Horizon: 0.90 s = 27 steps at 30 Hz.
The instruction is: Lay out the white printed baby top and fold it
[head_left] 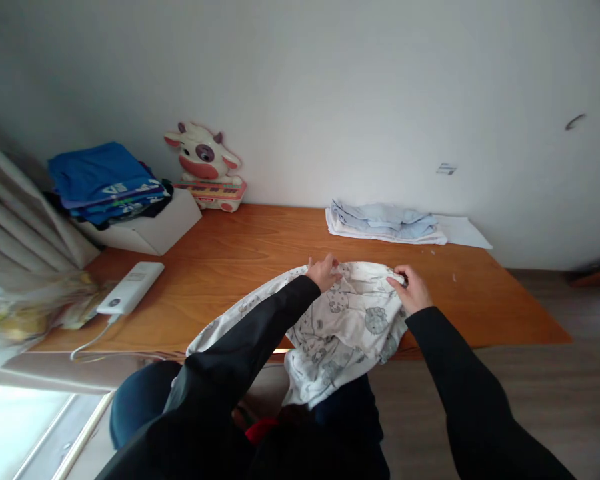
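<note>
Both black-sleeved arms reach forward, the left hand (323, 272) lying palm-down with fingers curled, the right hand (413, 289) pinched closed nearby.

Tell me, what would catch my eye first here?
Two black-sleeved arms reach over a wooden table, the left hand and right hand gripping a white printed garment at its near edge. A pink-and-white cow toy stands against the wall at back left, beside a stack of blue clothes; pale blue folded clothes lie at back right.
</note>
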Tool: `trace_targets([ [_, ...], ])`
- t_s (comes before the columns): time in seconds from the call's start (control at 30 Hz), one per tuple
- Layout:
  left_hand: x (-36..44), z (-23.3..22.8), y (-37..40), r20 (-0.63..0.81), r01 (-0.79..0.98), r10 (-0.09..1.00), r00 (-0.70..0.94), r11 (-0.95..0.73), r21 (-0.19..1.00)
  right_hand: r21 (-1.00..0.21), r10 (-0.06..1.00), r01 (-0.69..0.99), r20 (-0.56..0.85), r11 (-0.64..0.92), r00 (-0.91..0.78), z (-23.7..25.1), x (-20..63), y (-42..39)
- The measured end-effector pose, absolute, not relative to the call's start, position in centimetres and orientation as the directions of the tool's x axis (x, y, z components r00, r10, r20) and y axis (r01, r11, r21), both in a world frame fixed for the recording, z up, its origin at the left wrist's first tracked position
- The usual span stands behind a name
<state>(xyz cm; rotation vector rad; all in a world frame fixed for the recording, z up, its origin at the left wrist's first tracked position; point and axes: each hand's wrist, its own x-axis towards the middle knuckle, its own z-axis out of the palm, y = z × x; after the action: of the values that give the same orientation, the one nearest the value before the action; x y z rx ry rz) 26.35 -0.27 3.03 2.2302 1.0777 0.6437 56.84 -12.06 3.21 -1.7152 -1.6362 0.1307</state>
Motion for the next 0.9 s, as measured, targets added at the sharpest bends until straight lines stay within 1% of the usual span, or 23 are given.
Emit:
trace_targets([
  [0.1,27.1,2.4,0.7,0.153,0.497,0.797,0.584,-0.500,0.709,-0.583,0.902,0.803,0.403,0.124,0.153,3.1,58.5,-12.5],
  [0.23,26.6,1.5,1.2,0.122,0.433,0.755,0.644,-0.491,0.756,-0.653,0.923,0.753,0.335,0.082,0.189,2.7,59.9,-12.4],
  [0.3,25.7,1.7,1.1,0.178,0.383,0.758,0.628,-0.500,0.777,-0.700,0.936,0.705,0.313,0.113,0.160,3.2,59.8,-12.3],
  [0.43,22.5,4.1,1.8,0.396,0.219,0.761,0.513,-0.563,0.797,-0.783,0.967,0.592,0.255,0.194,0.020,5.3,58.1,-10.4],
  [0.47,21.6,5.0,2.3,0.422,0.223,0.767,0.484,-0.574,0.788,-0.812,0.970,0.548,0.243,0.202,0.003,5.9,57.3,-9.3],
  [0.53,19.9,6.8,3.6,0.420,0.339,0.803,0.423,-0.570,0.749,-0.842,0.970,0.497,0.242,0.207,0.005,6.9,55.3,-6.6],
  [0.57,19.2,7.5,4.2,0.409,0.425,0.831,0.377,-0.548,0.720,-0.826,0.964,0.523,0.264,0.210,0.029,7.3,54.0,-5.2],
  [0.63,18.1,8.0,5.3,0.389,0.581,0.880,0.274,-0.474,0.662,-0.720,0.928,0.662,0.360,0.209,0.099,7.8,50.8,-3.2],
  [0.7,17.0,7.6,5.2,0.373,0.656,0.902,0.219,-0.419,0.628,-0.591,0.876,0.783,0.464,0.196,0.130,7.9,47.0,-3.4],
  [0.73,16.3,7.0,4.6,0.370,0.666,0.903,0.219,-0.416,0.620,-0.552,0.866,0.807,0.488,0.212,0.106,7.7,45.0,-4.5],
  [0.77,15.6,6.2,3.4,0.374,0.662,0.898,0.231,-0.426,0.616,-0.539,0.875,0.805,0.482,0.248,0.053,7.3,43.0,-6.1],
  [0.8,14.7,5.2,1.9,0.385,0.650,0.891,0.241,-0.443,0.618,-0.531,0.894,0.788,0.444,0.310,-0.052,6.8,41.0,-8.1],
  [0.83,13.7,4.1,-0.1,0.402,0.634,0.882,0.244,-0.459,0.622,-0.501,0.901,0.781,0.397,0.373,-0.176,6.1,39.2,-10.3],
  [0.9,11.6,1.9,-4.9,0.433,0.614,0.875,0.214,-0.466,0.637,-0.417,0.899,0.810,0.330,0.413,-0.289,4.5,36.1,-14.3],
])
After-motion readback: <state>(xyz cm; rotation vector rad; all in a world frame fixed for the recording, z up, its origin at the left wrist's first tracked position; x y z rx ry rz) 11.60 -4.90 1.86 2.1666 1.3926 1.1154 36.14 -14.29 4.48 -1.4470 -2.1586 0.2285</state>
